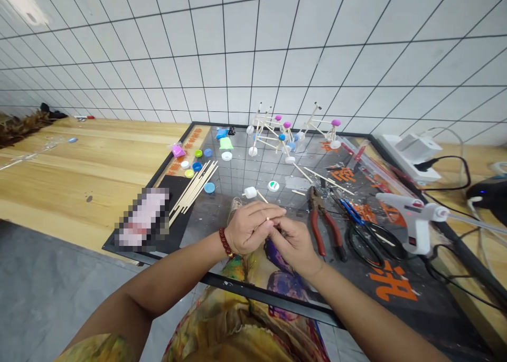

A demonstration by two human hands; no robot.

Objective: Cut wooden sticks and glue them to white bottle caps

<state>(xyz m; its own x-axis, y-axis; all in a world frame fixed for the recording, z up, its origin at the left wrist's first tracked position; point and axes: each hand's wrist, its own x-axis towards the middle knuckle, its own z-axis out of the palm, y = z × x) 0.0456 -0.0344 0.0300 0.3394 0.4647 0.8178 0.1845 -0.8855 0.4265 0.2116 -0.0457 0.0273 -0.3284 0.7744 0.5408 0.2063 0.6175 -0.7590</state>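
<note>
My left hand [251, 227], with a red bead bracelet on its wrist, meets my right hand [296, 241] above the front of the glass-topped board. Both hands are closed, fingertips together. Between them shows the small pale end of a thin wooden stick [268, 219]; the rest of it is hidden by my fingers. Just beyond lie a white wheel-like piece [250, 192], a short stick [262, 196] and a white cap with a green mark [273, 186]. Farther back stand small frames of sticks [273, 135] with white, blue and pink round parts.
Red-handled pliers [317, 219], black-handled scissors [368, 240] and a white glue gun [415, 219] with its cable lie on the right. Left are a bundle of sticks [194, 190], bottle caps [209, 188] and clay packets [225, 143]. A power strip [407, 159] sits by the tiled wall.
</note>
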